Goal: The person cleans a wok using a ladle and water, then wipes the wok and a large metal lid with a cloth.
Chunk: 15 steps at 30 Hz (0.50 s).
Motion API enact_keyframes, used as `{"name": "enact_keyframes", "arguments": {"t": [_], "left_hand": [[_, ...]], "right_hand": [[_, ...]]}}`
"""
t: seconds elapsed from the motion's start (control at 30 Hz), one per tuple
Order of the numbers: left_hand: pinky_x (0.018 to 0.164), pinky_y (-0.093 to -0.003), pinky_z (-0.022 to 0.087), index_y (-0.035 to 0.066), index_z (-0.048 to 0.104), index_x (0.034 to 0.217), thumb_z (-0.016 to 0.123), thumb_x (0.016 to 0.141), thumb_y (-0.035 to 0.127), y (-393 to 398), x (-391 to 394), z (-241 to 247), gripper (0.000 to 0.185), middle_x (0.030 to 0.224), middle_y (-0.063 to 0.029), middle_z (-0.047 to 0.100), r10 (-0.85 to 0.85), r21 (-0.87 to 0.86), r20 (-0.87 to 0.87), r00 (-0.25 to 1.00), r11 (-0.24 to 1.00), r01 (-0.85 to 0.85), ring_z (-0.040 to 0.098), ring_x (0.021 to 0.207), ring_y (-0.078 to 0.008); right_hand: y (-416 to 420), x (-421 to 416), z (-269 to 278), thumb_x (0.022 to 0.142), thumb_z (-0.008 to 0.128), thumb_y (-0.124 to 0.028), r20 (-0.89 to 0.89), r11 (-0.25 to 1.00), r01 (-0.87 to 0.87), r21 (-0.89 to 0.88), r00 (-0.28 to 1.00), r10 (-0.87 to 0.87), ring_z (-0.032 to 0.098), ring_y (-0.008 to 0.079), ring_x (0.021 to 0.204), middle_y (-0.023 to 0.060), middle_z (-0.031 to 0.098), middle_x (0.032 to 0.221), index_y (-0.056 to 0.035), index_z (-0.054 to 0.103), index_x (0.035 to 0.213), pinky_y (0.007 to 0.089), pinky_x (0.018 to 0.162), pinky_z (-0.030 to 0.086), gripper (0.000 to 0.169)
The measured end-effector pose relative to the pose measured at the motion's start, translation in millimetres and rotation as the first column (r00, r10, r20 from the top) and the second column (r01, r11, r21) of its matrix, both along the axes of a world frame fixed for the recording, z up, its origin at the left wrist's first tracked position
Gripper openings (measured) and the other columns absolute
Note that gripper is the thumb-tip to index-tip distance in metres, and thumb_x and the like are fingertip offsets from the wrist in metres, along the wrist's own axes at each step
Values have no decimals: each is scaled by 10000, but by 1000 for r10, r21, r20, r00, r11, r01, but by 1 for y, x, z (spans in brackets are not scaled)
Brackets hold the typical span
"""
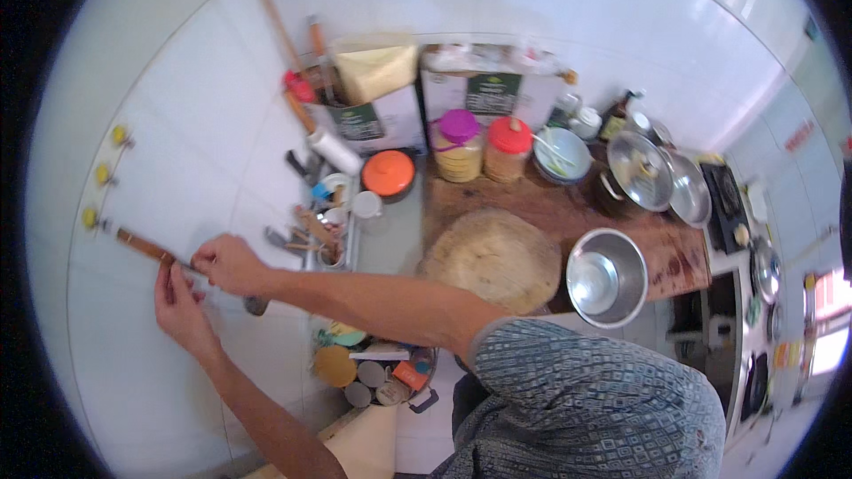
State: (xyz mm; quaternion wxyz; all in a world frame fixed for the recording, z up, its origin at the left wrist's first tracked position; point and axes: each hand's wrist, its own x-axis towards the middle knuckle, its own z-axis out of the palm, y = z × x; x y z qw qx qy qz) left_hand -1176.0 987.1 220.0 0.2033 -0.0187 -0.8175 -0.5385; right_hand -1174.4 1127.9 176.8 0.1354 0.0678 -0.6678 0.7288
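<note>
A utensil with a brown wooden handle (141, 245) and a thin dark shaft lies slantwise against the tiled wall at the left, its handle end close beside the lowest yellow wall hook (90, 217). The fingers of my left hand (181, 309) pinch it near the lower end of the handle. Just to the right, my right hand (229, 264) has its fingertips at the shaft. A dark rounded piece (255, 306) shows below my right wrist; whether it belongs to the utensil I cannot tell.
Cutlery holders (331, 253), an orange-lidded pot (388, 173) and a glass jar stand right of my hands. Beyond are a round wooden chopping board (496, 259), a steel pot (607, 278), lidded jars (458, 150) and a bowl (562, 154). Tins (371, 374) stand below my right forearm.
</note>
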Motion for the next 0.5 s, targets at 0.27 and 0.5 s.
{"name": "enact_keyframes", "arguments": {"t": [0.27,0.5], "left_hand": [[648,-263,512,23,651,1396,655,1061,252,40,86,-105,406,1166,-61,728,-83,-108,137,987,989,98,640,890,-117],[594,-235,518,-5,688,1250,661,1043,143,168,243,-177,257,1039,-61,733,-532,177,475,701,838,517,634,775,-97]], "right_hand": [[68,167,-109,1007,630,-308,320,996,84,-33,945,-70,647,135,666,80,696,735,-10,736,911,345,635,528,331],[142,389,-215,1056,637,-265,655,920,237,-311,755,26,670,107,773,10,742,904,-25,750,1188,291,695,556,296]]}}
